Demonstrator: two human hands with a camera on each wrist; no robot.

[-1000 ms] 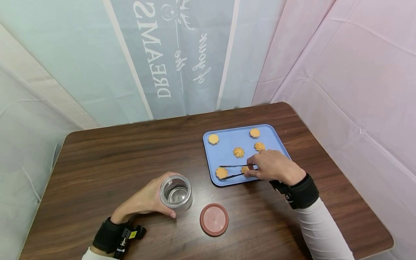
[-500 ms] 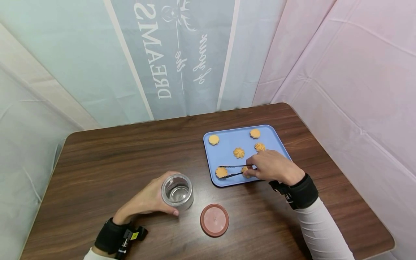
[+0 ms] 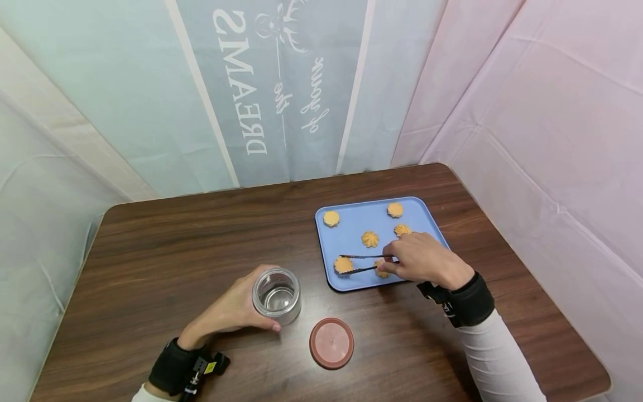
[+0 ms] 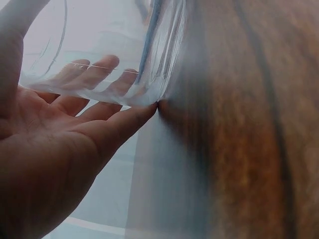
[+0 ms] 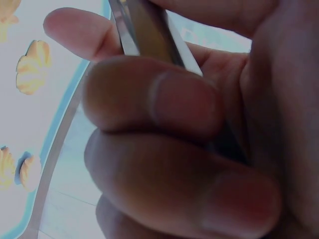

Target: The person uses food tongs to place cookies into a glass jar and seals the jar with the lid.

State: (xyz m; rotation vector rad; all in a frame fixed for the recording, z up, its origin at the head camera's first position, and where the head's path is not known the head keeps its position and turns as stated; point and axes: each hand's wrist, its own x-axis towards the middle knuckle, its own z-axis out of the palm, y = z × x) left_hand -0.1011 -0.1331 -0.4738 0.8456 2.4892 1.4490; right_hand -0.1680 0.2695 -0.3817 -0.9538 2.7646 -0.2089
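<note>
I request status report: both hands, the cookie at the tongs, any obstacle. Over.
Left hand holds jar. Right hand grips tongs, set astride cookie on tray; contact unclear. Nothing seen blocking tray to jar; lid lies aside.

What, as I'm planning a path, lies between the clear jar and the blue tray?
In the head view, only bare tabletop separates jar from tray; the lid sits aside.
</note>
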